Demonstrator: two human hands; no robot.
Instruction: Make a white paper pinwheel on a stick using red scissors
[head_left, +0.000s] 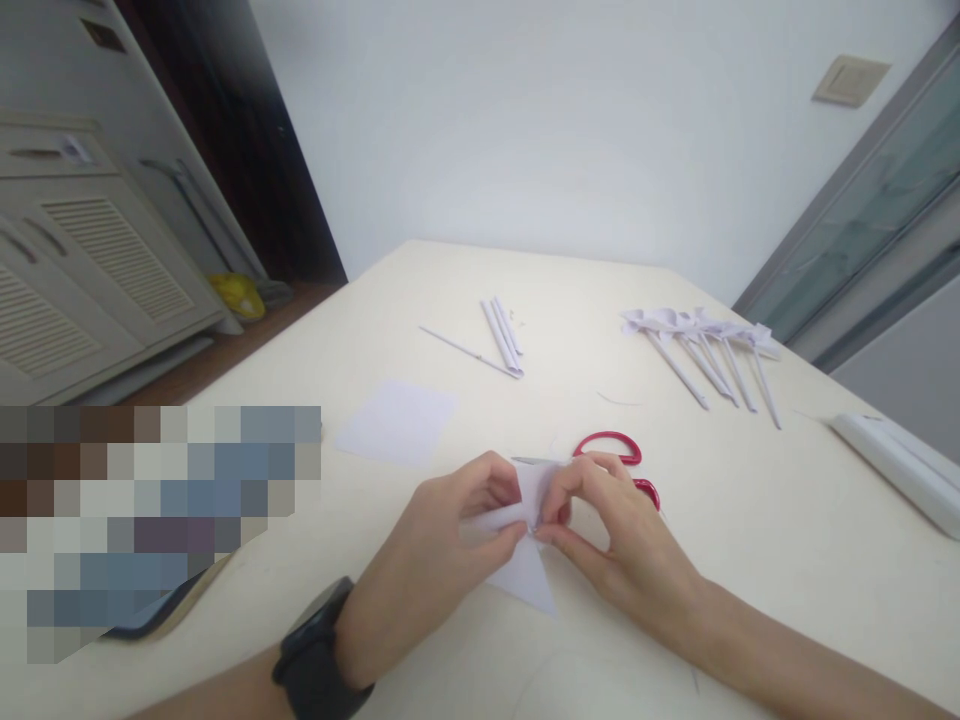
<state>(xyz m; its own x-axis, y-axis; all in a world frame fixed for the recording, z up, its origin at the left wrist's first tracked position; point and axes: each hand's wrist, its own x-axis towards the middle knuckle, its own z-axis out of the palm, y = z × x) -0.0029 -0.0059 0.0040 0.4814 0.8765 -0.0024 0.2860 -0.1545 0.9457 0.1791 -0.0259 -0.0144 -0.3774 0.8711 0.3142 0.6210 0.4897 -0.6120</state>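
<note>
Scissors (pixel 609 440) are being supported by the table (pixel 750 560); beyond them paper sticks (pixel 502 340) are being displayed, left of them a sheet (pixel 396 422).

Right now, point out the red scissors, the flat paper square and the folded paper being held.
red scissors (pixel 611 436): head view, upper handle loop.
paper square (pixel 396 422): head view, middle of the sheet.
folded paper (pixel 529 582): head view, lower pointed corner.

Scissors (pixel 609 436) half behind right hand (pixel 630 550), left patch (pixel 150 520) pixelated — white bar (pixel 896 462) edge-cut

Head camera looks forward and down, close over the table (pixel 750 520).
</note>
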